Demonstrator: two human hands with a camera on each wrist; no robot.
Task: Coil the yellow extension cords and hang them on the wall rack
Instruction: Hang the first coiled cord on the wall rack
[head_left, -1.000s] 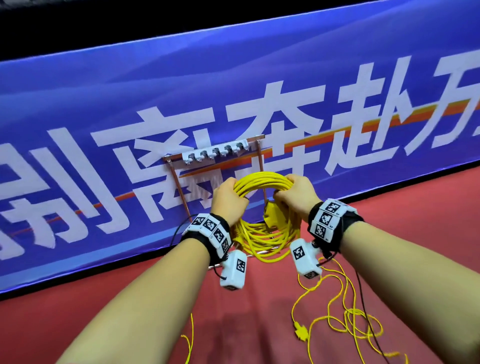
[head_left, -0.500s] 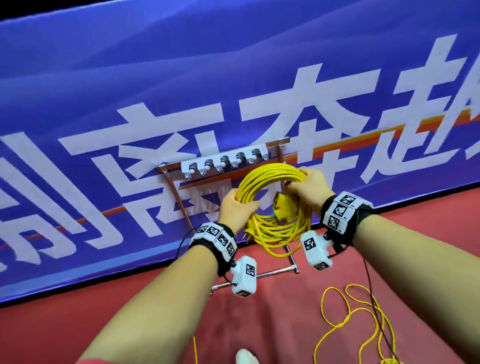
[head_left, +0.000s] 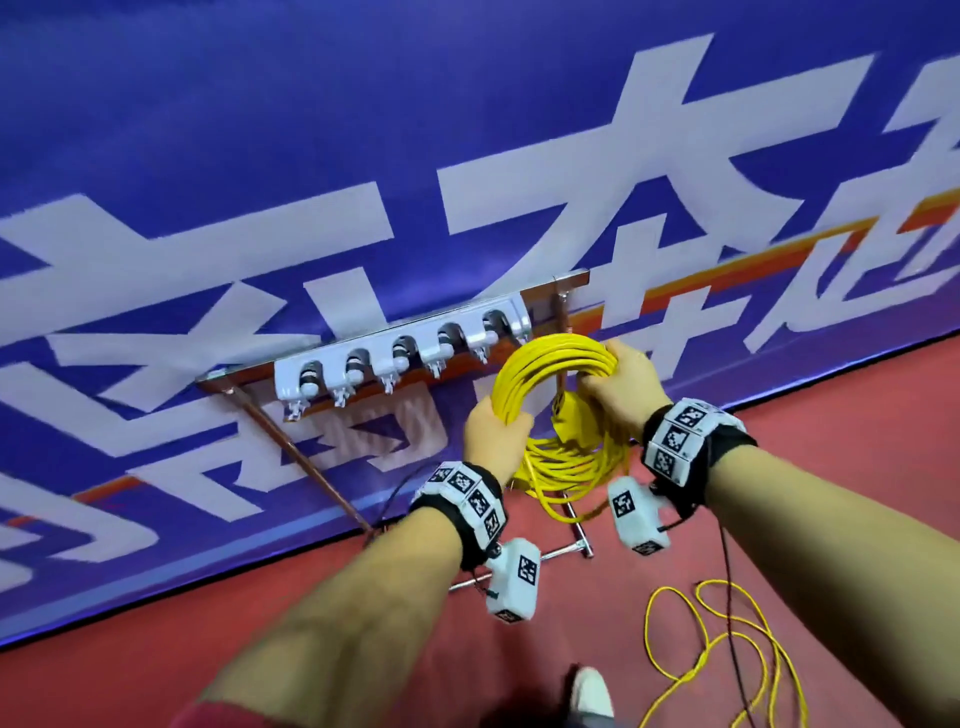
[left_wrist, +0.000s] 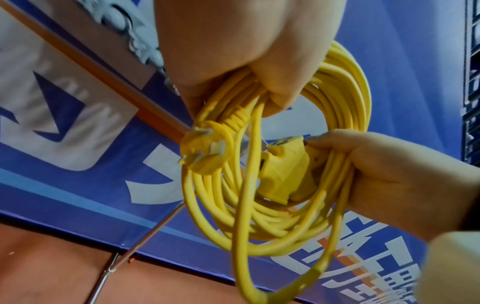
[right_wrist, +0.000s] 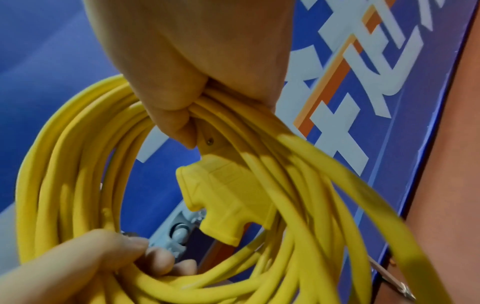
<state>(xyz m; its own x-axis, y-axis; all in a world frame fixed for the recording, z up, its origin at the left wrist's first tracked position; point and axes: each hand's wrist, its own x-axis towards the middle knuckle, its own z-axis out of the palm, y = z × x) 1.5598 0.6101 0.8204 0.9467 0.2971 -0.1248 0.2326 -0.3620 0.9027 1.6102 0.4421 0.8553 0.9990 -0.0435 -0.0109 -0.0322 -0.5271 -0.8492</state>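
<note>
While the left hand (head_left: 493, 434) and right hand (head_left: 626, 382) clamp curled fingers around opposite sides of the coiled yellow cord (head_left: 558, 358), the wall rack (head_left: 400, 358) sits just beyond the fingertips.

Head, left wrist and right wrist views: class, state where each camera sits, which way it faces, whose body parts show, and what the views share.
Head: on the head, looking forward and down at the wall rack, both forearms, left hand and right hand.
Left wrist: under the left hand, looking along it at the coiled cord; the right hand shows.
Right wrist: under the right hand, facing the socket end; left hand shows.
Shared: coil, both hands.
</note>
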